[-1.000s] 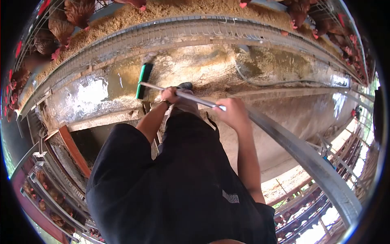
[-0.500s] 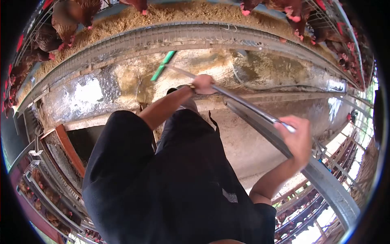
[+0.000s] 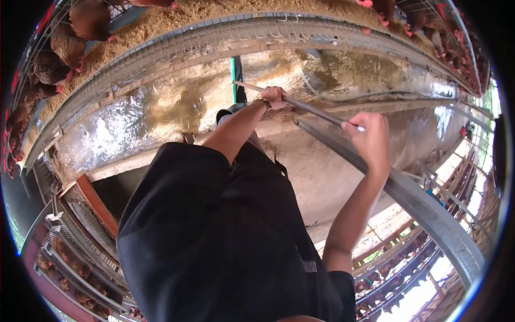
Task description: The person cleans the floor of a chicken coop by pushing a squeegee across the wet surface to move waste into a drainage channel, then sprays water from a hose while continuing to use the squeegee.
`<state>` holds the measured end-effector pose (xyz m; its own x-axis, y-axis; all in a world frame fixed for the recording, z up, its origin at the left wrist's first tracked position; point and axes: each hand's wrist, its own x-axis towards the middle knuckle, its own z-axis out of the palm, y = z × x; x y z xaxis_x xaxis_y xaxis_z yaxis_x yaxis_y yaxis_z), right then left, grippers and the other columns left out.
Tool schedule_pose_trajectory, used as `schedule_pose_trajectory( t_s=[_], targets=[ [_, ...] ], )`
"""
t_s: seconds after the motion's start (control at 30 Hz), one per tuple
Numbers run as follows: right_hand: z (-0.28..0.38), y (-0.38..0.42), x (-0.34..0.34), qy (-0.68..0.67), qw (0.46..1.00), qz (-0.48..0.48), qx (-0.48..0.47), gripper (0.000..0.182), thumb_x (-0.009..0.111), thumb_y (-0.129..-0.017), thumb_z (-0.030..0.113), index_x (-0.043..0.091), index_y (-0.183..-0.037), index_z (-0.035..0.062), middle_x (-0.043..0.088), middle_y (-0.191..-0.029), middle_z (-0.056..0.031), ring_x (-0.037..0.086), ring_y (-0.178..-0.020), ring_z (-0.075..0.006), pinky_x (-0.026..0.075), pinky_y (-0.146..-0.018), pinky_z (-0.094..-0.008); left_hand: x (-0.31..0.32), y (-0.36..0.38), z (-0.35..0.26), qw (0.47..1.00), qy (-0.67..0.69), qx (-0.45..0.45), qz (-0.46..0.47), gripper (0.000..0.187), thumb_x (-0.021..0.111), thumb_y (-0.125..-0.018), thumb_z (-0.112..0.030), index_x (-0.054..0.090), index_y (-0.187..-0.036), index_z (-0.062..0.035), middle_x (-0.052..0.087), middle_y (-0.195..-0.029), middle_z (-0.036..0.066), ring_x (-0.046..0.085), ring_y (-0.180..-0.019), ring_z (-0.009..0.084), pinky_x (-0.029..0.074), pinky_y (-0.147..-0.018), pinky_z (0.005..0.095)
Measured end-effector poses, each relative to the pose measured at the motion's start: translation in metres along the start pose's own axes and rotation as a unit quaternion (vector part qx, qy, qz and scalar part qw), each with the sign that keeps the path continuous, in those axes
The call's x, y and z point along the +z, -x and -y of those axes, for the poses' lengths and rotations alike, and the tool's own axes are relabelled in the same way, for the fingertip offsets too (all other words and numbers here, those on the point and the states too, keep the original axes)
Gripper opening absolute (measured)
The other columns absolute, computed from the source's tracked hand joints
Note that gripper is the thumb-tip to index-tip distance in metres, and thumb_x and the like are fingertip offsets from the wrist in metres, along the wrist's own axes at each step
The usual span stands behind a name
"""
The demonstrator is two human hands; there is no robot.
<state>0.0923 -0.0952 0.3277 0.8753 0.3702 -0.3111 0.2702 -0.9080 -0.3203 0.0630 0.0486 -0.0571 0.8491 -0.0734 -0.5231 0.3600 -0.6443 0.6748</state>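
Observation:
A long pole [image 3: 316,110] runs from a green-edged broom head [image 3: 234,80] on the wet floor [image 3: 177,107] up to the right. My left hand [image 3: 274,97], with a dark band at the wrist, is wrapped around the pole's middle. Near the pole's upper end, my right hand [image 3: 367,129] grips it, and the pale tip sticks out by the fingers. Dark bristles show along the right side of the broom head, which points up and down in view.
A wire-fronted cage row with a feed trough [image 3: 188,21] and brown hens [image 3: 67,48] curves across the top. A metal beam [image 3: 424,209] slants at the right. A hose [image 3: 375,96] lies on the floor. An orange-brown board [image 3: 96,204] stands at the left.
The broom head has moved right and turned from slanted to nearly straight up and down. My right hand has moved left and up with the pole's end; my left hand has risen slightly.

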Motion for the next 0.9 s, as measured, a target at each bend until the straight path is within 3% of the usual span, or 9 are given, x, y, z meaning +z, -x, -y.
schedule_pose_trajectory(
  t_s=[0.1,0.2,0.3,0.37,0.43,0.6,0.7,0.73,0.9],
  targets=[
    [0.025,-0.025,0.008,-0.024,0.999,0.023,-0.016,0.017,0.074,-0.073,0.011,0.067,-0.073,-0.0038,0.063,-0.067,-0.0199,0.062,-0.059,-0.0315,0.047,-0.06,-0.037,-0.017,0.001,0.036,0.997,-0.038,-0.032,-0.051,0.042,0.066,-0.073,-0.047,0.064,-0.105,-0.0194,0.062,-0.111,0.01,0.056,-0.111,0.0291,0.044,-0.097,0.0397],
    [0.04,-0.055,0.025,-0.01,0.998,0.06,-0.024,0.016,0.075,-0.075,0.013,0.068,-0.071,-0.0015,0.064,-0.067,-0.0176,0.061,-0.057,-0.0265,0.047,-0.059,-0.0357,-0.057,0.018,0.059,0.992,-0.058,-0.094,-0.058,0.038,0.058,-0.076,-0.03,0.06,-0.111,-0.0147,0.063,-0.112,0.014,0.059,-0.109,0.0286,0.043,-0.098,0.0395],
    [0.048,-0.077,0.066,-0.041,0.989,0.139,-0.041,0.016,0.076,-0.074,0.012,0.068,-0.073,-0.0024,0.065,-0.066,-0.013,0.061,-0.06,-0.0179,0.047,-0.06,-0.0323,-0.055,0.023,0.131,0.991,-0.01,-0.117,-0.057,0.032,0.062,-0.073,-0.039,0.065,-0.093,-0.0152,0.066,-0.097,0.014,0.064,-0.097,0.0307,0.051,-0.085,0.0418],
    [0.059,-0.078,0.091,-0.04,0.985,0.168,-0.021,0.015,0.076,-0.075,0.012,0.068,-0.074,-0.0007,0.067,-0.069,-0.0117,0.061,-0.062,-0.0175,0.048,-0.061,-0.0318,-0.038,0.032,0.185,0.993,-0.004,-0.071,-0.092,0.027,0.065,-0.069,-0.038,0.066,-0.078,-0.0121,0.066,-0.086,0.016,0.066,-0.087,0.0319,0.054,-0.075,0.043],
    [0.065,-0.072,0.114,-0.033,0.982,0.166,-0.087,0.011,0.072,-0.081,0.013,0.067,-0.075,0.0055,0.064,-0.066,-0.0068,0.056,-0.055,-0.0121,0.045,-0.052,-0.028,-0.054,0.068,0.19,0.991,-0.056,-0.117,-0.031,0.027,0.064,-0.07,-0.036,0.071,-0.089,-0.0175,0.069,-0.097,0.01,0.066,-0.093,0.03,0.054,-0.082,0.0397],
    [0.038,-0.055,0.2,-0.105,0.973,0.146,-0.146,0.022,0.075,-0.073,0.027,0.067,-0.072,0.0065,0.064,-0.065,-0.0112,0.06,-0.056,-0.0212,0.047,-0.056,-0.036,-0.014,0.105,0.277,0.964,-0.176,-0.195,0.049,0.038,0.065,-0.074,-0.046,0.071,-0.093,-0.014,0.069,-0.099,0.012,0.066,-0.098,0.0299,0.054,-0.083,0.0413],
    [0.026,-0.061,0.207,-0.14,0.971,0.162,-0.111,0.027,0.076,-0.069,0.032,0.067,-0.072,0.0064,0.064,-0.066,-0.0129,0.062,-0.061,-0.025,0.048,-0.059,-0.036,-0.037,0.131,0.261,0.954,-0.181,-0.238,0.036,0.039,0.064,-0.075,-0.046,0.071,-0.09,-0.0106,0.069,-0.098,0.013,0.066,-0.097,0.0279,0.054,-0.081,0.0417],
    [0.026,-0.064,0.195,-0.147,0.973,0.168,-0.056,0.026,0.076,-0.071,0.031,0.068,-0.07,0.0068,0.066,-0.067,-0.0103,0.064,-0.064,-0.0227,0.049,-0.062,-0.0352,-0.061,0.14,0.237,0.963,-0.18,-0.198,0.02,0.034,0.065,-0.073,-0.043,0.071,-0.087,-0.013,0.069,-0.093,0.011,0.067,-0.092,0.0284,0.054,-0.076,0.0424],
    [0.017,-0.075,0.071,-0.132,0.972,0.182,-0.074,0.017,0.075,-0.077,0.019,0.068,-0.074,0.0043,0.068,-0.07,-0.0043,0.064,-0.066,-0.0154,0.051,-0.064,-0.0344,-0.093,0.098,0.195,0.99,-0.094,0.049,-0.095,0.029,0.067,-0.07,-0.044,0.07,-0.076,-0.0156,0.065,-0.073,0.013,0.065,-0.074,0.0325,0.053,-0.064,0.0454]
  ],
)
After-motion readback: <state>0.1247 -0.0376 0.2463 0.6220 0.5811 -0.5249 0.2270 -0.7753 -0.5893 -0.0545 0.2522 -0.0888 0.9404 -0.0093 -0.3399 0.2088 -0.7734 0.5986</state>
